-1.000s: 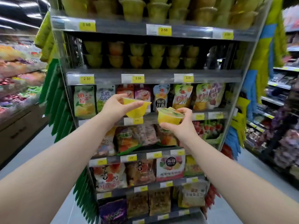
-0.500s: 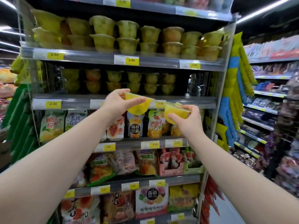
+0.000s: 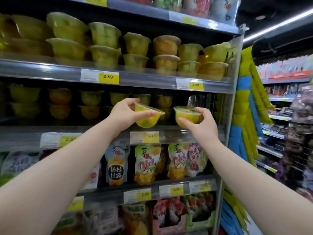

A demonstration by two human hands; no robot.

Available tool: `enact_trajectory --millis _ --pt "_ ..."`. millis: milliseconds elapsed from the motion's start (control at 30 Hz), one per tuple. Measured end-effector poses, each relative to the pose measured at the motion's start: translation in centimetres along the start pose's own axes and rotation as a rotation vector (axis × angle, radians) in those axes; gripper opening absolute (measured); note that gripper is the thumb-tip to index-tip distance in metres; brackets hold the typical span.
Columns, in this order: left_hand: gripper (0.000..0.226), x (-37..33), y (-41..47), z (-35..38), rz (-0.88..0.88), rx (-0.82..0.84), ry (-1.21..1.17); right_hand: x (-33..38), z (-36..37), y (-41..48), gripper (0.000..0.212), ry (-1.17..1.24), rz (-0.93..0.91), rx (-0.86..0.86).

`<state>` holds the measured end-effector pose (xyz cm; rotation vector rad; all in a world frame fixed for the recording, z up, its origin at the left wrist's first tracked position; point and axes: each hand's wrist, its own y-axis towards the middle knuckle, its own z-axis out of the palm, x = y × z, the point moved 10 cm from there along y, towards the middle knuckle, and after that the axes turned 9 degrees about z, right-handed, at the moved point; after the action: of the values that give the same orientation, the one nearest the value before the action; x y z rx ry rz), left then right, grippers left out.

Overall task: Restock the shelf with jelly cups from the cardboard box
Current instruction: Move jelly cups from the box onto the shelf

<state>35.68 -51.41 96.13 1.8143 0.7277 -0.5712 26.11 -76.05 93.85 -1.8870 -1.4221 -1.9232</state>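
Observation:
My left hand (image 3: 126, 114) grips a yellow jelly cup (image 3: 147, 118) by its rim, tilted, just in front of the middle shelf (image 3: 101, 134). My right hand (image 3: 201, 122) holds a second yellow jelly cup (image 3: 186, 116) upright beside it, to the right. Both cups hang above the shelf's front edge, level with the stacked jelly cups (image 3: 91, 106) further back on that shelf. The right end of this shelf, behind my right hand, looks bare. No cardboard box is in view.
The shelf above (image 3: 152, 80) carries two-high stacks of jelly cups (image 3: 135, 53) right up to its edge. Pouches of fruit snacks (image 3: 147, 163) hang on the rows below. Yellow and blue goods (image 3: 245, 116) hang off the rack's right side, with another aisle rack (image 3: 279, 133) beyond.
Both hands have risen with their cups and moved closer to the middle shelf. The view has tilted upward, so the upper shelves now fill the frame.

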Motion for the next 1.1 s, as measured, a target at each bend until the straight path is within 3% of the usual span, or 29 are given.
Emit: enact_trajectory --millis 133,333,567,700,767,833,900,1000,1100 --pt "0.095 0.9 1.9 1.9 -0.02 -0.014 0.018 -1.2 0.5 3.9 0.065 -0.134 -0.012 0.005" --pt "0.101 2.3 4.4 3.9 -0.042 -0.053 0.031 -3.7 0.9 8.7 0.064 -0.23 0.01 0.049" --pt "0.101 2.6 6.0 6.2 -0.074 -0.064 0.037 -5.9 4.1 12.0 0.061 -0.627 0.032 0.172" --pt "0.099 2.5 5.9 6.9 -0.067 -0.04 0.055 -6.5 4.7 12.8 0.058 -0.649 0.071 0.22" --pt "0.094 2.5 5.9 7.1 -0.073 -0.039 0.052 -6.6 4.3 12.5 0.068 -0.659 0.053 0.196" --pt "0.094 2.4 6.1 7.5 -0.093 -0.036 0.009 -5.4 3.1 11.5 0.071 -0.583 -0.066 0.087" --pt "0.101 2.0 6.3 8.4 -0.105 -0.024 -0.097 -3.8 1.8 10.0 0.056 -0.344 -0.222 0.024" --pt "0.099 1.2 6.8 10.5 -0.088 0.04 -0.229 -3.5 1.9 7.6 0.031 0.008 -0.202 0.216" --pt "0.084 0.2 7.2 12.7 -0.066 0.085 -0.327 -3.7 2.6 6.4 0.039 0.113 -0.109 0.343"
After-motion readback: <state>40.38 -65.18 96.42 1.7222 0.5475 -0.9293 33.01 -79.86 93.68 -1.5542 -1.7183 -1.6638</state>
